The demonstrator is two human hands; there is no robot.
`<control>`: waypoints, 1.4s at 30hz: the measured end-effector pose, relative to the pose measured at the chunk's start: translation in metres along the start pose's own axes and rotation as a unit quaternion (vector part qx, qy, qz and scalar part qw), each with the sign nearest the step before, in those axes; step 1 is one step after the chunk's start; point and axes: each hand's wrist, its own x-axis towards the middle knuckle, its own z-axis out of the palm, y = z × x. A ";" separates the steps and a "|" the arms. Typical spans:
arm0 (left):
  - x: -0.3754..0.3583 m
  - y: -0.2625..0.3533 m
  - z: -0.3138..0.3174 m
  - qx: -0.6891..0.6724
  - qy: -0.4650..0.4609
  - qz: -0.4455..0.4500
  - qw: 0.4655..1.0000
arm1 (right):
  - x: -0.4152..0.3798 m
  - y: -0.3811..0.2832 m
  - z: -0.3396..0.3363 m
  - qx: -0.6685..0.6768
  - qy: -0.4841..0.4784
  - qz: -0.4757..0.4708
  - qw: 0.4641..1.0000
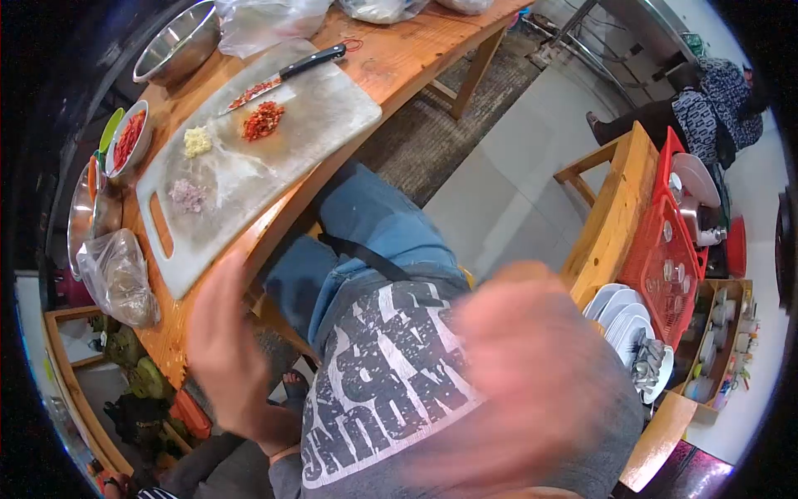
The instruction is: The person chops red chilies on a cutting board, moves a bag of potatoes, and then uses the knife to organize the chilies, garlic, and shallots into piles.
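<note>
My left hand (224,349) hangs open and empty beside the wooden table (399,58), near the cutting board (249,175) with its piles of chopped chilli (263,121), garlic (197,140) and shallot (187,195). My right hand (532,366) is too blurred to tell its grip; a knife (287,75) lies on the board

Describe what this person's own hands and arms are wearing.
Both hands are bare: no gloves, rings or watch visible. The left hand and the right hand are motion-blurred, so fine detail is lost. No sleeves reach the wrists. The torso shows a grey shirt with white print.
</note>
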 end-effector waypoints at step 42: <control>0.063 -0.049 0.023 0.047 0.194 -0.106 0.974 | -0.101 0.116 0.007 -0.151 -0.382 0.292 0.863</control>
